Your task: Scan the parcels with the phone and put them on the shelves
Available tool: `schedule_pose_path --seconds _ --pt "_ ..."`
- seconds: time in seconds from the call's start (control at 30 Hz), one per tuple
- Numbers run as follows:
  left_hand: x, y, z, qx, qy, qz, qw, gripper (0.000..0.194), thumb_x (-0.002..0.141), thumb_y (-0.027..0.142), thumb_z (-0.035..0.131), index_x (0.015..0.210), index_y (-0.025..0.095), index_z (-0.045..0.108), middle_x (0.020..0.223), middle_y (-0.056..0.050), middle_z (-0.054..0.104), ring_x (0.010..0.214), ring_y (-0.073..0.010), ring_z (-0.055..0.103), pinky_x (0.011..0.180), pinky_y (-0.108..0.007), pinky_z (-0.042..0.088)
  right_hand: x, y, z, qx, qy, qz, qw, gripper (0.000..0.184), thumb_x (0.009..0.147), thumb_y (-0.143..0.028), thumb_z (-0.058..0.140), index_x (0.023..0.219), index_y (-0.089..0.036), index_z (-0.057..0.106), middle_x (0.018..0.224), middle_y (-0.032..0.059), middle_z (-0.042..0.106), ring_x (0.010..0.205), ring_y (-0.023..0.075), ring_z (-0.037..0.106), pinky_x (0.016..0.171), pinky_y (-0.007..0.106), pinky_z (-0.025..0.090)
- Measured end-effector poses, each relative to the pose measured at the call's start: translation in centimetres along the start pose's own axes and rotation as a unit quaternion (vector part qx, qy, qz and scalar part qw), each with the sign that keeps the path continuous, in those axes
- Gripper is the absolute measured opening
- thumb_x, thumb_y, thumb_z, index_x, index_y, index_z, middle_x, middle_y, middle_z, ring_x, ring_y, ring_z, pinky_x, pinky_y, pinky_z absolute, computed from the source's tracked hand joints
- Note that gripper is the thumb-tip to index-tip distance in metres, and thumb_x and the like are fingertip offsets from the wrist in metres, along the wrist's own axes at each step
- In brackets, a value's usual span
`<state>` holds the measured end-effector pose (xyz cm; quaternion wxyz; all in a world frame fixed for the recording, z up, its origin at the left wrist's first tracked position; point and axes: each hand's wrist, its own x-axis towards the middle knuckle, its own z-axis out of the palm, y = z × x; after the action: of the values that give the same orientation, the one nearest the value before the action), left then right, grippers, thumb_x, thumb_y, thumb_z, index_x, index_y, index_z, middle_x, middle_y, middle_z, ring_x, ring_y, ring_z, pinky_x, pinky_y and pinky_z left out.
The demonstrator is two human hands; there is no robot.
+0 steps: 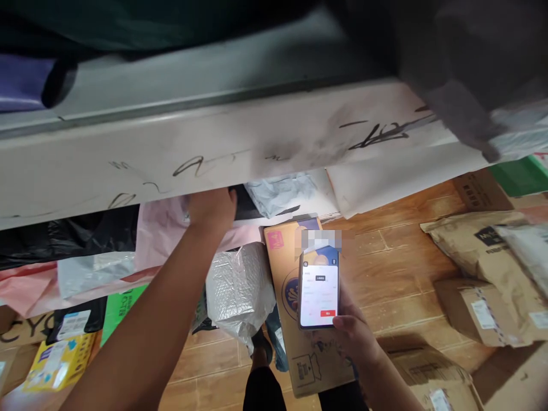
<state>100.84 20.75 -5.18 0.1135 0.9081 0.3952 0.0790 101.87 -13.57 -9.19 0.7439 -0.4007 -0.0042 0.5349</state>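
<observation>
My right hand (357,337) grips a smartphone (319,297) upright, its thumb at the lower right corner of the lit screen. Part of the screen and the area above it is blurred out. Behind the phone stands a long brown cardboard box (280,257) with blue and pink print. My left hand (212,208) reaches in under the shelf edge, beside a pink mailer bag (160,228) and a black package (246,205). Its fingers are hidden, so what it touches cannot be made out. A silvery bubble-wrap parcel (240,285) lies below that hand.
A white shelf edge (257,137) with handwritten marks crosses the view above my hands. Cardboard parcels (466,311) and a brown paper mailer (471,234) lie on the wooden floor (385,257) at right. At left are a yellow package (60,362) and a green box (122,311).
</observation>
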Motion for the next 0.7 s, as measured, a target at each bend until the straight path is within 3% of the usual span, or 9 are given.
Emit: schedule_pose_path --seconds 0.07,0.13,0.2,0.23,0.33,0.43,0.6,0.7 --pt "0.2 1.3 0.6 0.056 -0.002 -0.018 0.998 0.044 0.085 0.040 0.048 0.114 0.013 0.067 0.129 -0.024 0.058 0.127 -0.0479 0.043 0.099 -0.066 0.035 0.0 -0.1 0.2 0.013 -0.010 -0.005 1.000 0.079 0.075 -0.030 0.069 0.146 -0.034 0.034 0.114 0.0107 0.070 0.097 0.0355 0.068 0.057 0.036 0.053" --pt "0.2 1.5 1.1 0.092 -0.005 -0.077 0.993 0.056 0.078 0.046 0.062 0.123 0.012 0.062 0.131 -0.027 0.055 0.122 -0.0507 0.046 0.093 -0.068 0.037 0.0 -0.3 0.2 0.028 -0.002 -0.003 1.000 0.077 0.075 -0.029 0.069 0.144 -0.034 0.037 0.114 0.0106 0.069 0.098 0.0351 0.068 0.056 0.034 0.053" --pt "0.2 1.0 1.6 0.103 -0.046 -0.126 0.986 0.072 0.069 0.048 0.074 0.127 0.009 0.058 0.121 -0.029 0.060 0.112 -0.0503 0.054 0.088 -0.066 0.041 -0.2 -0.5 -0.2 0.031 0.011 0.006 0.999 0.077 0.074 -0.028 0.070 0.144 -0.034 0.039 0.116 0.0109 0.069 0.098 0.0349 0.068 0.053 0.033 0.053" --pt "0.2 0.6 1.9 0.107 -0.059 -0.132 0.984 0.070 0.070 0.046 0.075 0.126 0.008 0.059 0.116 -0.028 0.063 0.107 -0.0486 0.057 0.087 -0.064 0.043 -0.3 -0.5 -0.5 0.029 0.019 0.008 0.999 0.078 0.073 -0.028 0.071 0.144 -0.034 0.039 0.117 0.0112 0.068 0.098 0.0351 0.068 0.053 0.033 0.053" --pt "0.6 -0.1 2.7 0.110 0.004 -0.086 0.990 0.034 0.085 0.034 0.058 0.110 0.014 0.069 0.109 -0.021 0.067 0.106 -0.0418 0.060 0.091 -0.060 0.043 -0.6 -0.6 -1.7 0.025 0.042 0.001 0.999 0.077 0.073 -0.027 0.071 0.143 -0.034 0.041 0.119 0.0102 0.068 0.097 0.0346 0.068 0.063 0.039 0.056" --pt "1.2 0.5 3.5 0.044 0.086 -0.068 0.993 0.033 0.091 0.024 0.042 0.105 0.015 0.071 0.109 -0.017 0.068 0.108 -0.0359 0.061 0.098 -0.055 0.043 -0.9 -0.6 -2.5 0.022 0.066 -0.017 0.997 0.071 0.072 -0.025 0.072 0.138 -0.035 0.049 0.124 0.0072 0.066 0.107 0.0321 0.065 0.083 0.044 0.055" --pt "1.5 4.8 3.5 -0.123 0.120 -0.021 0.985 0.039 0.096 0.022 0.033 0.122 0.018 0.062 0.123 -0.009 0.065 0.123 -0.0261 0.054 0.108 -0.039 0.041 -0.5 -2.0 -2.0 0.009 0.060 -0.042 0.997 0.064 0.071 -0.029 0.072 0.132 -0.037 0.056 0.120 0.0050 0.068 0.088 0.0294 0.069 0.070 0.041 0.057" --pt "0.6 8.1 2.5 -0.132 0.117 -0.026 0.984 0.037 0.097 0.022 0.036 0.122 0.015 0.062 0.120 -0.013 0.065 0.126 -0.0313 0.053 0.110 -0.044 0.037 0.0 -4.0 -0.9 -0.019 0.045 -0.055 0.997 0.063 0.072 -0.032 0.070 0.133 -0.038 0.055 0.119 0.0072 0.068 0.087 0.0317 0.069 0.066 0.043 0.057"
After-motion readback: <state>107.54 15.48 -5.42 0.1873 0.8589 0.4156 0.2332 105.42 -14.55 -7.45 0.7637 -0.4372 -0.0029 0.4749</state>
